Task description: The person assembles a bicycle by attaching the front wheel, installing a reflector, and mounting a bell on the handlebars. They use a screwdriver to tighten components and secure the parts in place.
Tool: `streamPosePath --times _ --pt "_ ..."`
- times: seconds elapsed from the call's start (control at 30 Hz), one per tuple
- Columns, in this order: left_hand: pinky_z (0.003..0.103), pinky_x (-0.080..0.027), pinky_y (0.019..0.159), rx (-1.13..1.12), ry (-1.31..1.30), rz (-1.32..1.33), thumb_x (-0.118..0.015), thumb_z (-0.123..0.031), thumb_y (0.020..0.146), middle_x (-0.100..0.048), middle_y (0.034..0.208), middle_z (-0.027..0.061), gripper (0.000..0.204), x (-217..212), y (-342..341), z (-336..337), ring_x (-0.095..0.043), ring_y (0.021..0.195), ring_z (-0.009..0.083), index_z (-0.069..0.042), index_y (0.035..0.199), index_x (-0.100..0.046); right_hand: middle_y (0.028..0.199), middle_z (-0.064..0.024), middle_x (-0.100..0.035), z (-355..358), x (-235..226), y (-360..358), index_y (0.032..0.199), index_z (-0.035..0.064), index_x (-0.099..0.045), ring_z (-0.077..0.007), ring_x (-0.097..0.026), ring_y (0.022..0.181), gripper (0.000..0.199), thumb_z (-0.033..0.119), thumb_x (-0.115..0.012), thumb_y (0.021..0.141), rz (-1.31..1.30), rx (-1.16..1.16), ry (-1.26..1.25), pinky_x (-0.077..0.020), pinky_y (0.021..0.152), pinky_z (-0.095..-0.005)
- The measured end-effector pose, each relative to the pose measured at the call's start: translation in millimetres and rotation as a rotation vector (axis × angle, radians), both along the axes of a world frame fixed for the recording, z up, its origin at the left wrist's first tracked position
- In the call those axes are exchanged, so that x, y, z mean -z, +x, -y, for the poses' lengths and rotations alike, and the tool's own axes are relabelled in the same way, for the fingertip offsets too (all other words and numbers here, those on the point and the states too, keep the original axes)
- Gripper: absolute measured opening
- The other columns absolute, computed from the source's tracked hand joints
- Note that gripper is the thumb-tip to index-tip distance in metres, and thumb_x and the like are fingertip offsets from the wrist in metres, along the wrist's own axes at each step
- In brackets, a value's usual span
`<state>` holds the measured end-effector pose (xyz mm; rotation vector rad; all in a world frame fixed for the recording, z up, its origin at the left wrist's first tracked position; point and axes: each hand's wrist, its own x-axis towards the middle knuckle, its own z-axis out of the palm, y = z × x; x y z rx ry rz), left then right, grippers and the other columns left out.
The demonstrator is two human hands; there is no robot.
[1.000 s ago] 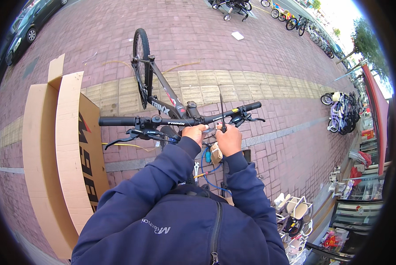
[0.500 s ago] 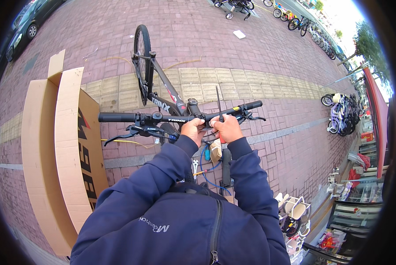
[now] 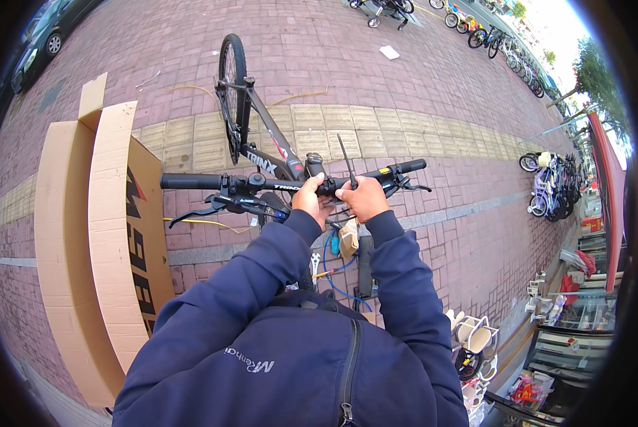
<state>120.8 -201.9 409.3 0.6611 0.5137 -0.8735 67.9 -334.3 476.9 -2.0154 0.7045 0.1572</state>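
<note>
A black bicycle (image 3: 262,153) stands before me, its rear wheel (image 3: 231,89) pointing away and its handlebar (image 3: 191,181) running across the view. My left hand (image 3: 310,204) grips the handlebar near the stem. My right hand (image 3: 362,197) is closed just to its right around a thin dark rod-like tool (image 3: 346,160) that sticks upward. Both dark blue sleeves come up from the lower edge. Below my hands hang blue cables (image 3: 337,267) and a small tan tag (image 3: 348,238).
A large opened cardboard box (image 3: 84,235) stands at my left on the red brick pavement. A band of yellow tactile paving (image 3: 404,139) crosses beyond the bicycle. Parked bicycles (image 3: 550,185) and shop goods line the right side. A dark car (image 3: 38,43) is at the upper left.
My hands have stayed at the handlebar's middle, shifting only slightly around the stem. The bicycle and box have not moved.
</note>
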Motion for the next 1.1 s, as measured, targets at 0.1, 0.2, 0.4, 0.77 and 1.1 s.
streamPosePath --times 0.1,0.2,0.4,0.77,1.1 --pt "0.054 -0.035 0.109 -0.006 0.009 0.005 -0.065 -0.040 0.093 -0.065 0.104 0.0114 0.033 -0.9 0.6 0.4 -0.056 0.107 0.0271 -0.009 0.104 -0.062 0.066 -0.0084 -0.064 -0.8 4.4 0.6 0.084 0.0003 -0.068 -0.0200 -0.062 0.057 0.019 0.017 -0.078 0.083 0.034 -0.064 -0.174 -0.0493 0.054 -0.0341" --pt "0.055 -0.036 0.108 -0.010 0.031 -0.003 -0.067 -0.039 0.092 -0.065 0.104 0.0117 0.033 -2.3 0.6 0.5 -0.056 0.107 0.0283 -0.009 0.105 -0.061 0.074 -0.0171 -0.070 1.9 1.7 -2.8 0.086 0.0009 -0.071 -0.0335 -0.069 0.072 0.024 0.023 -0.079 0.079 0.022 0.019 -0.169 -0.0531 0.070 -0.0413" --pt "0.058 -0.034 0.111 -0.017 0.043 0.017 -0.068 -0.040 0.091 -0.064 0.105 0.0119 0.034 -3.3 -1.4 0.7 -0.056 0.109 0.0305 -0.009 0.105 -0.061 0.085 -0.0191 -0.067 12.2 -46.4 -35.9 0.111 -0.0029 -0.065 -0.0315 -0.067 0.079 0.029 0.011 -0.065 0.085 0.175 -0.170 -0.407 -0.0524 0.072 -0.0409" --pt "0.057 -0.038 0.108 -0.044 0.023 0.010 -0.068 -0.039 0.091 -0.065 0.100 0.0110 0.032 -1.0 -1.5 2.0 -0.057 0.102 0.0283 -0.009 0.099 -0.062 0.101 -0.0175 -0.070 -6.2 -122.0 -97.4 0.102 0.0010 -0.070 -0.0342 -0.068 0.092 0.021 0.007 -0.069 0.082 0.342 -0.117 -0.557 -0.0541 0.083 -0.0392" --pt "0.053 -0.044 0.103 -0.040 0.040 -0.006 -0.069 -0.036 0.091 -0.066 0.097 0.0105 0.028 -6.2 -0.3 0.5 -0.059 0.099 0.0273 -0.009 0.097 -0.062 0.099 -0.0168 -0.071 -7.8 -120.4 -102.3 0.101 0.0018 -0.073 -0.0346 -0.069 0.091 0.020 0.008 -0.069 0.082 0.307 -0.161 -0.564 -0.0552 0.081 -0.0400"
